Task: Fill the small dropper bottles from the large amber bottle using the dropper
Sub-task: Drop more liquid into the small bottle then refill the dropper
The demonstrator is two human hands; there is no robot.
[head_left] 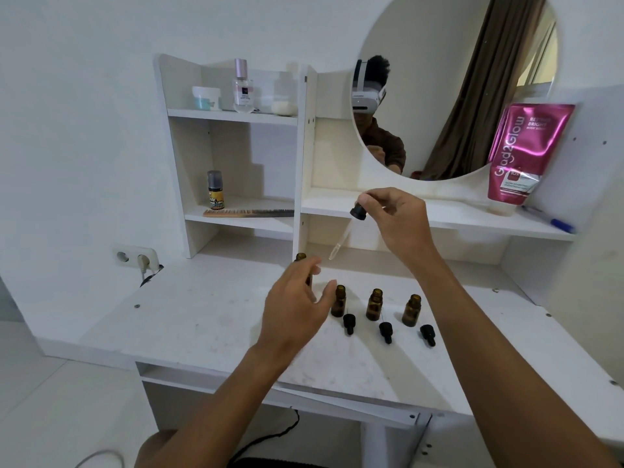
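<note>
My right hand [398, 221] pinches the black bulb of a glass dropper [344, 236], held in the air with its tip slanting down and left, just right of the large amber bottle's mouth. That large amber bottle [300, 257] stands on the white desk [202, 319]; my left hand [297, 309] hides most of it, fingers spread, and I cannot tell if it touches the glass. Three small amber bottles [338, 301] [374, 305] [412, 310] stand uncapped in a row to the right. A black dropper cap [349, 324] [386, 332] [428, 334] lies in front of each.
A white shelf unit [233, 116] behind holds a jar, a perfume bottle, a small spray bottle and a comb [248, 212]. A round mirror [452, 86] hangs above a ledge with a pink tube [526, 153] and a pen. A wall socket [135, 258] sits at left.
</note>
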